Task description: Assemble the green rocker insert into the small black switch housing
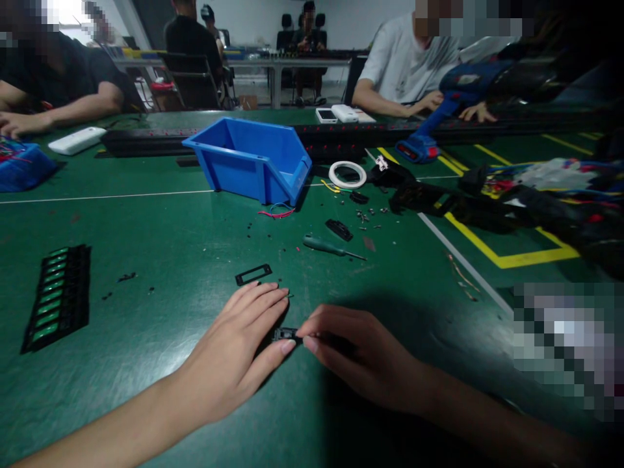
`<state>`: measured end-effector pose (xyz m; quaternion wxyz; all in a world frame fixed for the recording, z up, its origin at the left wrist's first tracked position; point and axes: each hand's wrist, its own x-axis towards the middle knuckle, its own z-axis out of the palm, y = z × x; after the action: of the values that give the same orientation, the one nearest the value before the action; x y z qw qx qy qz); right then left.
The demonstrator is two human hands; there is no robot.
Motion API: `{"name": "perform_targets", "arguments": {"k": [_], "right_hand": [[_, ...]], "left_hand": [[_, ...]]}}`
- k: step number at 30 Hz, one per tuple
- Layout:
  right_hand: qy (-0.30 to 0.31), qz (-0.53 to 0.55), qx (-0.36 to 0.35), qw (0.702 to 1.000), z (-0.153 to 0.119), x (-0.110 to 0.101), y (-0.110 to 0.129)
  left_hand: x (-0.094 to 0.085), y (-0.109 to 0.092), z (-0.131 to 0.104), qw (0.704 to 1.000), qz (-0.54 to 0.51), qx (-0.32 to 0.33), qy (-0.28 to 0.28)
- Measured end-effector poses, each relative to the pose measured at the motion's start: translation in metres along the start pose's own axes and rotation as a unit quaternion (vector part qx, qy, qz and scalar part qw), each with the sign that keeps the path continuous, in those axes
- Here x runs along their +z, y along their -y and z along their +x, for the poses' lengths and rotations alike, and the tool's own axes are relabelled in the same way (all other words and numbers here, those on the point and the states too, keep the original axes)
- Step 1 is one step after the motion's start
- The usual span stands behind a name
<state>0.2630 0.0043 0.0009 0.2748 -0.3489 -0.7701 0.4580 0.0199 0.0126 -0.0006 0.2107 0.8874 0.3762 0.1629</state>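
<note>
On the green tabletop, a small black plastic part (285, 334) lies between my hands. The thumb and fingertips of my right hand (358, 348) pinch its right end; a thin thing may be in that pinch too, but it is too dark to make out. Stretched out flat on the table, my left hand (234, 341) has its thumb tip against the near side of the part and its other fingers beyond it. Just past those fingers lies a thin black rectangular frame (253, 274). Farther off are a green-handled screwdriver (334, 247) and a black plastic piece (338, 229).
A blue bin (238, 170) stands ahead, with a roll of white tape (347, 175) and scattered screws (363, 216) to its right. A black strip with green cells (56, 296) lies at left. Cables (546, 179) and a blue cordless drill (441, 107) are at right. Co-workers sit across.
</note>
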Motion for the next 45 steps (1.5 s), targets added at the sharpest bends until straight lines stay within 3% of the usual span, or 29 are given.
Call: {"name": "perform_targets", "arguments": {"k": [5, 8, 11, 15, 18, 27, 45], "right_hand": [[0.011, -0.021, -0.030, 0.999, -0.001, 0.002, 0.001], [0.011, -0.037, -0.069, 0.997, -0.002, 0.003, 0.002], [-0.011, -0.054, -0.061, 0.997, -0.003, 0.002, 0.002], [0.006, -0.089, -0.058, 0.994, -0.004, 0.000, 0.002], [0.035, -0.104, -0.069, 0.992, -0.004, 0.001, 0.002], [0.045, -0.142, -0.114, 0.982, -0.005, 0.004, 0.000], [0.034, -0.149, -0.098, 0.983, -0.004, 0.006, -0.003]], "left_hand": [[-0.004, 0.000, -0.002, 0.991, -0.110, -0.029, -0.069], [-0.008, 0.000, -0.002, 0.972, -0.200, -0.053, -0.112], [-0.011, 0.001, 0.000, 0.944, -0.282, -0.097, -0.143], [-0.013, 0.004, 0.001, 0.903, -0.378, -0.134, -0.155], [-0.014, 0.005, -0.001, 0.890, -0.410, -0.134, -0.146], [-0.014, 0.006, 0.000, 0.888, -0.418, -0.120, -0.148], [-0.018, 0.002, 0.004, 0.924, -0.355, -0.081, -0.115]]}}
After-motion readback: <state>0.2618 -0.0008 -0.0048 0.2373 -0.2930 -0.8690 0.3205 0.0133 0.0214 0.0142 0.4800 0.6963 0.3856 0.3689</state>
